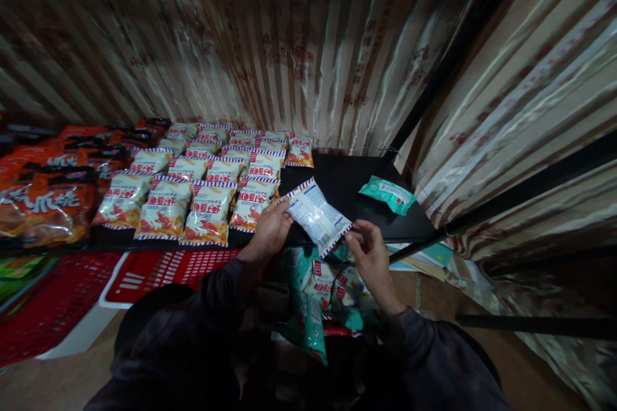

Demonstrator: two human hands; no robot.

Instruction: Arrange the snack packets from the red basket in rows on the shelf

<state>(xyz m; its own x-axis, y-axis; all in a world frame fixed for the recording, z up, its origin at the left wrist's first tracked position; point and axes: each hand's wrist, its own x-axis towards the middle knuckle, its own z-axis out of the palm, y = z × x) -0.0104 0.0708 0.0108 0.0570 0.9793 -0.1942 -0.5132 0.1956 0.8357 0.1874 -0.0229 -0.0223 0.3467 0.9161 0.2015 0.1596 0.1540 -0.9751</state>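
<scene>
A white snack bag with red-and-blue striped ends is held up between my hands, its printed back facing me. My left hand pinches its left end. At the lower right corner, the fingers of my right hand are closed on the bag's edge. Just left of it, rows of matching snack bags stand on the black shelf, fronts toward me. Below my hands, a basket holds more white bags and green bags, partly hidden in shadow.
One green bag lies on the shelf's right side. Orange snack bags fill the left end. Red baskets sit below the shelf front. Black metal bars and a pleated curtain enclose the right and back.
</scene>
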